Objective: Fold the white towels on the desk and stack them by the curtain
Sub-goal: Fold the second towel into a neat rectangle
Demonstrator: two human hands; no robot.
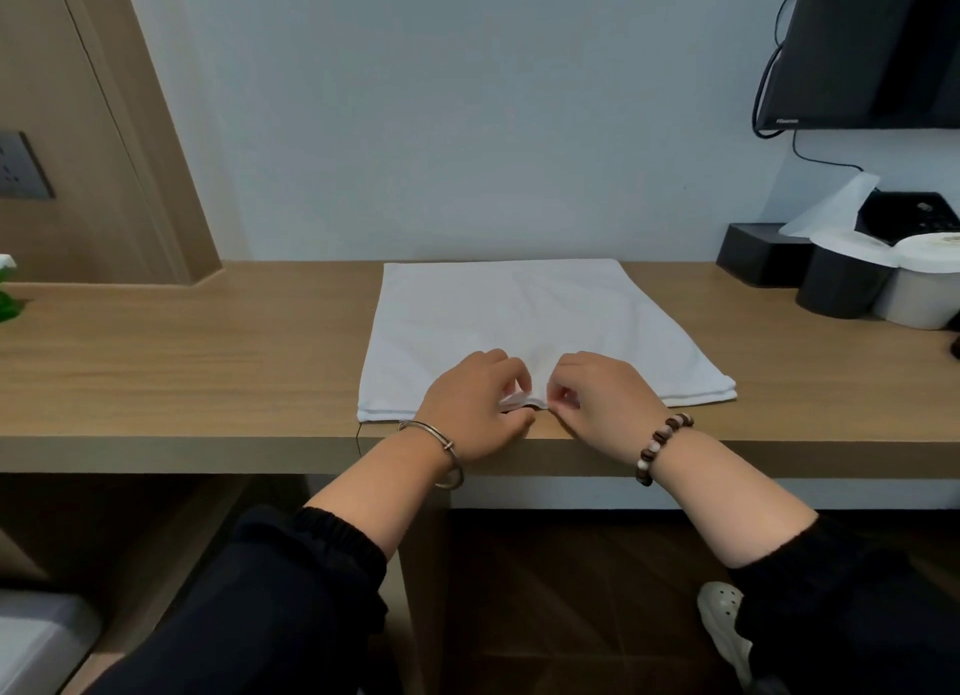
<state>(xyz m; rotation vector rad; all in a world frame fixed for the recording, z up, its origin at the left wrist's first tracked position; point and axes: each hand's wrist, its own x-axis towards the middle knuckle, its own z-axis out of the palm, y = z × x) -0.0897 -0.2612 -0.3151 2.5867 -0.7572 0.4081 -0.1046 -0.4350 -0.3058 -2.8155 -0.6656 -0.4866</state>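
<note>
A white towel (519, 320) lies flat on the wooden desk (182, 361), folded double, its near edge along the desk's front. My left hand (478, 403) pinches the middle of that near edge, lifting a small bit of the layers. My right hand (597, 398) sits right beside it with fingers curled, pinching the same edge. Both wrists wear bracelets. No curtain is in view.
At the desk's right end stand a black tissue box (753, 252), a dark cup (836, 283) and a white cup (919, 289), both covered. A television (872, 44) hangs on the wall above them. A green plant (8, 289) sits at the far left.
</note>
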